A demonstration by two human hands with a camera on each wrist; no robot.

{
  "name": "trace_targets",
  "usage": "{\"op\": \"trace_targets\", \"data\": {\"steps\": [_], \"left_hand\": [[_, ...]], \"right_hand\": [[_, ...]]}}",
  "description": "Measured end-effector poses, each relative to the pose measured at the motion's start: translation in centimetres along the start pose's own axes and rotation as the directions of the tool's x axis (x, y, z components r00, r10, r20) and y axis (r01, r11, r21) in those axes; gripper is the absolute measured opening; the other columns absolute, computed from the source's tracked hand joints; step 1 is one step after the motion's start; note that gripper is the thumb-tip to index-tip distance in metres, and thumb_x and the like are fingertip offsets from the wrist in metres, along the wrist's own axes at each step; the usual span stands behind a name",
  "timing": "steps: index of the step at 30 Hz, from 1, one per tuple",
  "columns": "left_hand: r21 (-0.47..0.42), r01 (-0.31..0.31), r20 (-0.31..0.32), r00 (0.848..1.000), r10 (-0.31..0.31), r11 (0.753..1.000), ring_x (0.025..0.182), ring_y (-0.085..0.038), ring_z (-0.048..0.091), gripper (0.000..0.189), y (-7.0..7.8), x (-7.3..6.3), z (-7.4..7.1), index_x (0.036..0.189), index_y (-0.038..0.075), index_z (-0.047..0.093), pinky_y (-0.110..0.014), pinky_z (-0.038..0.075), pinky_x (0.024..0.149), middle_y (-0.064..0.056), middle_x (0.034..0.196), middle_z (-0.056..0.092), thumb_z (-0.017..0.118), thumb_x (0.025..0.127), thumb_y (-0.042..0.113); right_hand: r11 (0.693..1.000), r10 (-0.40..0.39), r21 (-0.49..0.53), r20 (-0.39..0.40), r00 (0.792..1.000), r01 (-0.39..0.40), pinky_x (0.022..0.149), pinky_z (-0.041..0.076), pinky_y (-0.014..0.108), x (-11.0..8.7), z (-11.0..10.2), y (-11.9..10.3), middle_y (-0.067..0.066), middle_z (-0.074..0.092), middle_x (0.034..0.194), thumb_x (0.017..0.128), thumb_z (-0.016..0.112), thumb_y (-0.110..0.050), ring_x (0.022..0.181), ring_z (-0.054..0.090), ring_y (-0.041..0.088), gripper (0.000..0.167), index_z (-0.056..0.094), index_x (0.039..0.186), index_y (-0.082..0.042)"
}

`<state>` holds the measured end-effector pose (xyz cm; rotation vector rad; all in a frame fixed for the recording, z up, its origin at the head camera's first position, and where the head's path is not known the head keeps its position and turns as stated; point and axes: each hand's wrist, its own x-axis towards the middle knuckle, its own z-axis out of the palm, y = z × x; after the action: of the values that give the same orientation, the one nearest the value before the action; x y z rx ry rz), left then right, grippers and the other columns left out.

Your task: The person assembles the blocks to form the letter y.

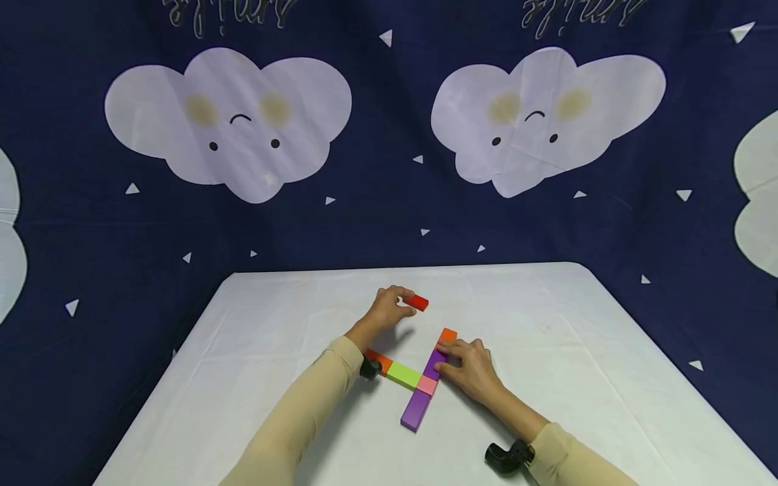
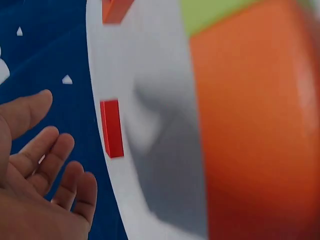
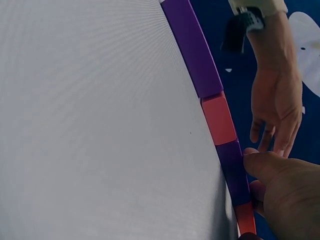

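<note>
My left hand (image 1: 387, 309) reaches over the far part of the table, thumb and fingers apart beside a red block (image 1: 419, 302). In the left wrist view the fingers (image 2: 60, 150) are spread and slightly bent, and the red block lies on the table a gap away. My right hand (image 1: 474, 368) holds a purple block (image 1: 434, 363) in a row, its thumb at the block's side. One finger lies over the joint with an orange block (image 1: 448, 335) at the far end. The row continues through a pink block (image 1: 427, 385) to a second purple block (image 1: 416, 410).
A lime green block (image 1: 404, 375) branches left from the pink one and meets another orange block (image 1: 379, 361), partly hidden by the left wrist's black camera (image 1: 369, 368). The white table (image 1: 535, 297) ends at a dark blue cloth (image 1: 389, 223) with clouds.
</note>
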<state>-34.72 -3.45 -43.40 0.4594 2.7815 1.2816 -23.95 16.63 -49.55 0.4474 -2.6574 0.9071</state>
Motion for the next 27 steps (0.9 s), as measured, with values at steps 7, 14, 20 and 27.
{"op": "trace_targets", "data": {"steps": [7,14,20,27], "left_hand": [[-0.044,0.062,0.012,0.998,-0.062,0.997,0.114,-0.029,0.048,0.041,-1.1,1.9,-0.1,0.122,0.006,0.062,-0.036,0.043,0.088,-0.013,0.123,0.059,0.071,0.083,0.014],[-0.015,0.051,0.009,0.999,-0.051,0.999,0.113,-0.029,0.048,0.04,-1.4,2.8,-0.2,0.121,0.007,0.063,-0.036,0.042,0.091,-0.011,0.123,0.06,0.071,0.082,0.013],[0.053,0.049,-0.003,0.999,-0.049,0.997,0.108,-0.025,0.046,0.043,-1.2,3.8,-0.4,0.122,0.008,0.062,-0.035,0.041,0.091,-0.008,0.124,0.061,0.07,0.081,0.011],[0.108,0.072,0.012,0.997,-0.074,0.991,0.112,-0.025,0.044,0.047,-1.8,4.4,-0.2,0.124,0.008,0.061,-0.037,0.04,0.097,-0.007,0.131,0.058,0.071,0.077,0.007]], "right_hand": [[1.0,-0.01,0.005,-0.004,1.0,0.01,0.072,0.028,0.03,-0.1,-0.1,0.0,-0.004,0.07,0.111,0.074,0.077,-0.03,0.078,0.041,0.011,0.037,0.073,0.109,-0.016],[0.999,-0.038,-0.003,-0.021,0.999,0.038,0.071,0.028,0.029,0.1,-0.1,-0.1,-0.004,0.071,0.11,0.073,0.079,-0.03,0.077,0.041,0.01,0.037,0.073,0.107,-0.018],[1.0,-0.024,-0.004,-0.028,0.999,0.024,0.072,0.028,0.029,0.1,-0.2,0.0,-0.006,0.071,0.109,0.073,0.078,-0.029,0.077,0.04,0.01,0.037,0.073,0.108,-0.017],[1.0,-0.015,0.01,-0.012,1.0,0.015,0.071,0.027,0.029,-0.1,0.1,0.1,-0.006,0.07,0.11,0.074,0.078,-0.031,0.077,0.039,0.01,0.037,0.073,0.109,-0.017]]}}
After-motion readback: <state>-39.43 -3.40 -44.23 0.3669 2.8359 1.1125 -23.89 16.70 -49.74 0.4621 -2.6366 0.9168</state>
